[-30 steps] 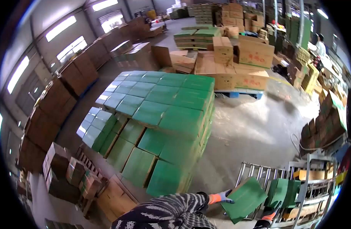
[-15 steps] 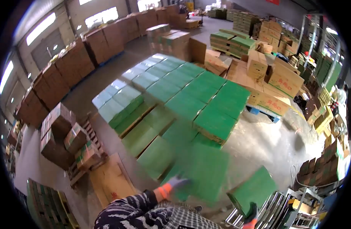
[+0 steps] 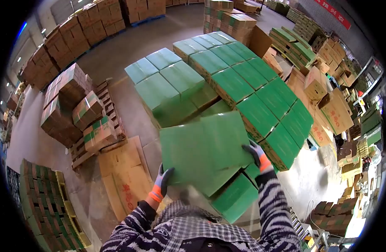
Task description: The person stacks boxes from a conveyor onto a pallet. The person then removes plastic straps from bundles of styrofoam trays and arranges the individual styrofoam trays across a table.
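2 green boxes [image 3: 182, 153], blurred and side by side, are held between both gloved hands, above green boxes stacked below. Taking the held pair as the dial's centre, the left hand [image 3: 161, 180] is set at 8 o'clock, its fingers pressed to the pair's outer edge and its forearm angled toward 1 o'clock from a bent elbow. The right hand [image 3: 256, 154] is placed at 3 o'clock, pressed to the opposite edge, its forearm stretched between 11 and 12 o'clock. The pair is pinched between the 2 hands; how far the fingers are spread cannot be told, as they are partly hidden. At 1 o'clock, rows of green boxes [image 3: 254, 85] are seen, closely packed; at 8 o'clock, flattened cardboard [image 3: 121, 176] is laid on the floor
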A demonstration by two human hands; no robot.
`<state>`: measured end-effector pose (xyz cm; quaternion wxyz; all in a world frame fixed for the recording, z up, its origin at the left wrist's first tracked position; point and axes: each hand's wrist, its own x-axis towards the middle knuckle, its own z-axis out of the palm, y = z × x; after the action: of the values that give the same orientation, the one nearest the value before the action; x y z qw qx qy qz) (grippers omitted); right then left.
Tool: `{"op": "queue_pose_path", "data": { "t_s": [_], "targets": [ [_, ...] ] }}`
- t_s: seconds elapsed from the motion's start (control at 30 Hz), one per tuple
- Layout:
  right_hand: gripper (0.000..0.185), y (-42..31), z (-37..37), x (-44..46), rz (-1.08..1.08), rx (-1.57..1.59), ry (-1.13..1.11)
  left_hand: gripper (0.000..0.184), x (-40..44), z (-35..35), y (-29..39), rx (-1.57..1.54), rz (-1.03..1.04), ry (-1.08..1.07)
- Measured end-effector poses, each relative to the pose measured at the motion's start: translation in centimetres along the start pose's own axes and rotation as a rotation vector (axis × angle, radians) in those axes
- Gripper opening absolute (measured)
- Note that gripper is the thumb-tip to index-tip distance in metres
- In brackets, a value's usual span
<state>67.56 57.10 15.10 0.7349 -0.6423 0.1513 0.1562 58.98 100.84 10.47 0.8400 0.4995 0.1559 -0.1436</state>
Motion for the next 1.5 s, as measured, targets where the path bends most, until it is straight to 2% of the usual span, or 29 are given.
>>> {"op": "queue_pose_path", "data": {
  "t_s": [0.03, 0.07, 0.13, 0.2, 0.3, 0.37, 0.4, 0.5, 0.6, 0.63, 0.7, 0.73, 0.77, 0.8, 0.87, 0.9, 0.93, 0.97, 1.0, 1.03, 1.07, 1.13, 1.2, 1.23, 1.3, 1.33, 1.37, 1.43, 1.5],
  "targets": [
    [0.065, -2.0, 1.6, 2.8, 0.020, -0.088, -0.028, 0.063, 1.0, -0.6, 0.9, -0.020, 0.014, 0.024],
    [0.063, -3.9, 2.9, 5.4, 0.041, -0.176, -0.056, 0.048, 1.7, -0.6, 1.9, -0.033, 0.002, 0.060],
    [0.063, -5.6, 4.1, 11.6, 0.026, -0.134, -0.170, 0.044, 4.9, -1.8, 1.3, -0.153, -0.011, 0.121],
    [0.068, -8.1, 5.7, 15.6, -0.042, -0.278, -0.223, 0.046, 8.0, -2.5, 0.8, -0.242, -0.015, 0.166],
    [0.070, -8.9, 8.3, 21.1, -0.119, -0.761, 0.050, 0.051, 13.7, -3.6, -3.3, -0.231, 0.139, 0.154],
    [0.066, -3.3, 6.5, 27.9, -0.299, -1.208, 0.194, 0.057, 12.5, 1.8, 1.1, -0.334, -0.111, 0.187],
    [0.060, -4.0, 9.8, 26.3, -0.176, -1.524, 0.288, 0.059, 12.2, 3.6, 2.1, -0.389, -0.178, 0.164],
    [0.050, -1.5, 10.4, 26.3, -0.450, -1.578, 0.360, 0.070, 12.8, 4.9, 1.6, -0.507, -0.229, 0.012],
    [0.049, -1.6, 11.3, 21.7, -0.590, -1.485, 0.398, 0.078, 14.3, 3.2, -0.7, -0.385, -0.136, 0.089],
    [0.049, -0.5, 11.5, 20.1, -0.631, -1.412, 0.450, 0.076, 14.0, 3.0, -0.6, -0.357, -0.062, 0.092],
    [0.053, 1.1, 11.2, 14.8, -0.752, -1.276, 0.410, 0.062, 17.8, -4.8, -6.6, -0.132, 0.137, 0.042],
    [0.052, 1.6, 10.9, 11.1, -0.820, -1.223, 0.374, 0.058, 17.4, -7.5, -6.6, -0.186, 0.058, -0.092],
    [0.053, 2.9, 10.3, 7.6, -0.852, -1.188, 0.394, 0.040, 17.1, -8.8, -6.4, -0.253, 0.108, -0.180],
    [0.055, 4.2, 8.7, 4.5, -0.791, -1.185, 0.285, 0.033, 16.7, -10.1, -6.1, -0.324, 0.152, -0.272],
    [0.054, 7.5, 5.1, -3.9, -0.687, -1.217, 0.396, 0.045, 14.5, -11.2, -5.8, -0.054, 0.095, 0.235],
    [0.054, 10.0, 2.6, -7.8, -0.579, -1.237, 0.465, 0.057, 13.3, -10.9, -5.6, 0.120, 0.088, 0.208],
    [0.054, 12.8, 0.1, -11.6, -0.467, -1.256, 0.528, 0.058, 8.0, -3.2, -2.5, 0.183, 0.154, 0.300],
    [0.055, 14.2, -2.8, -16.2, -0.383, -1.236, 0.646, 0.056, 7.7, -4.5, -4.1, 0.280, 0.220, 0.214],
    [0.058, 15.9, -6.2, -20.7, -0.260, -1.154, 0.757, 0.054, 4.2, 0.7, -4.0, 0.442, 0.403, 0.156],
    [0.061, 17.6, -9.5, -25.3, -0.140, -1.064, 0.865, 0.052, 2.3, 3.1, -5.5, 0.465, 0.488, 0.032],
    [0.065, 18.5, -12.6, -29.7, -0.023, -0.962, 0.965, 0.052, 0.5, 5.7, -7.6, 0.485, 0.450, -0.090],
    [0.078, 23.6, -20.2, -36.6, 0.334, -1.147, 1.166, 0.052, -2.4, 11.4, -12.6, 0.513, 0.385, -0.321],
    [0.089, 25.5, -25.7, -43.4, 0.699, -1.099, 1.289, 0.052, -6.0, 17.3, -17.9, 0.554, 0.316, -0.538],
    [0.095, 27.9, -28.8, -47.2, 0.710, -1.000, 1.383, 0.052, -8.7, 20.2, -20.1, 0.581, 0.276, -0.640],
    [0.103, 32.2, -32.3, -52.5, 0.765, -1.078, 1.590, 0.057, -11.7, 25.4, -25.5, 0.681, 0.170, -0.831],
    [0.105, 33.4, -33.2, -54.9, 0.803, -0.996, 1.539, 0.057, -14.1, 28.8, -27.8, 0.644, 0.080, -0.927],
    [0.105, 35.3, -33.4, -56.4, 0.761, -0.961, 1.596, 0.057, -16.5, 32.4, -30.6, 0.604, -0.011, -1.014],
    [0.105, 37.4, -31.3, -57.6, 0.776, -0.979, 1.431, 0.067, -18.0, 36.1, -37.6, 0.579, -0.213, -1.157],
    [0.100, 36.6, -28.4, -58.1, 0.758, -0.984, 1.200, 0.070, -19.3, 39.1, -44.0, 0.730, -0.240, -1.217]
  ]
}}
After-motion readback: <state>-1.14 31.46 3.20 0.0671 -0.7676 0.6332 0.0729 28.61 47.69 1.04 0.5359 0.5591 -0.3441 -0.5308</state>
